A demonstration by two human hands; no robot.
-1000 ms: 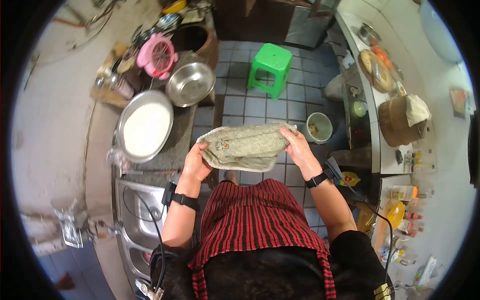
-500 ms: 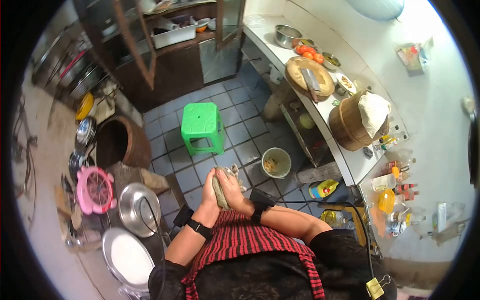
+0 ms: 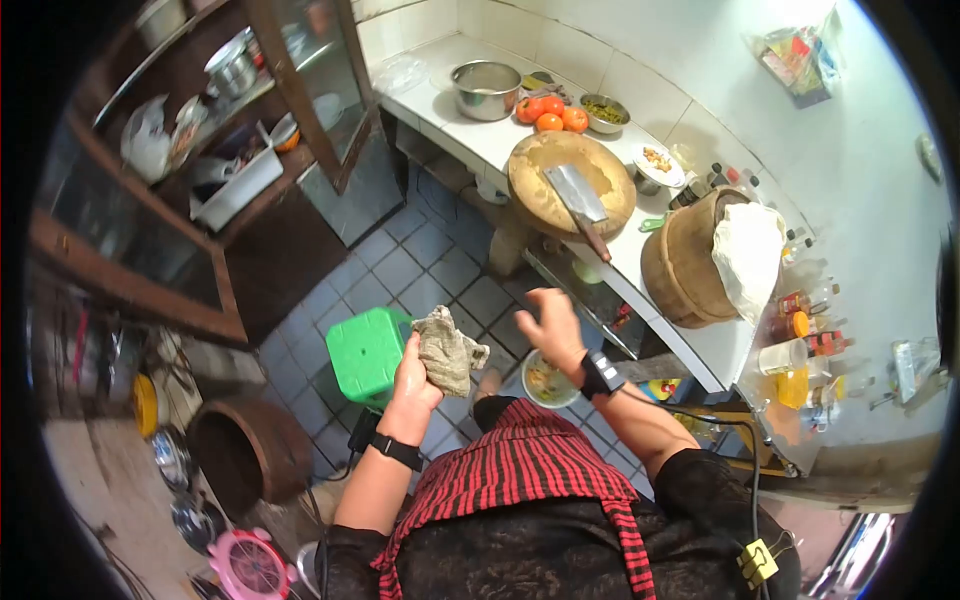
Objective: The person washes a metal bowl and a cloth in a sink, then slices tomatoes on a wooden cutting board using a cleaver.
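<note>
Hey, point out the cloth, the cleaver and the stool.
Cloth (image 3: 448, 352), head view: middle of its crumpled face.
Cleaver (image 3: 580, 198), head view: flat of its blade.
Stool (image 3: 365, 353), head view: top of its seat.

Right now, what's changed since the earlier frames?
The right hand let go of the grey-green cloth and moved rightward, now open. The left hand kept hold; the cloth went from spread to bunched. The view swung right. Unchanged: green plastic stool upright, metal cleaver on the round wooden board.

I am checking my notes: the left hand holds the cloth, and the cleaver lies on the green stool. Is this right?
Not quite: the cleaver lies on the chopping board, as the head view shows. The left hand does hold the cloth.
</note>
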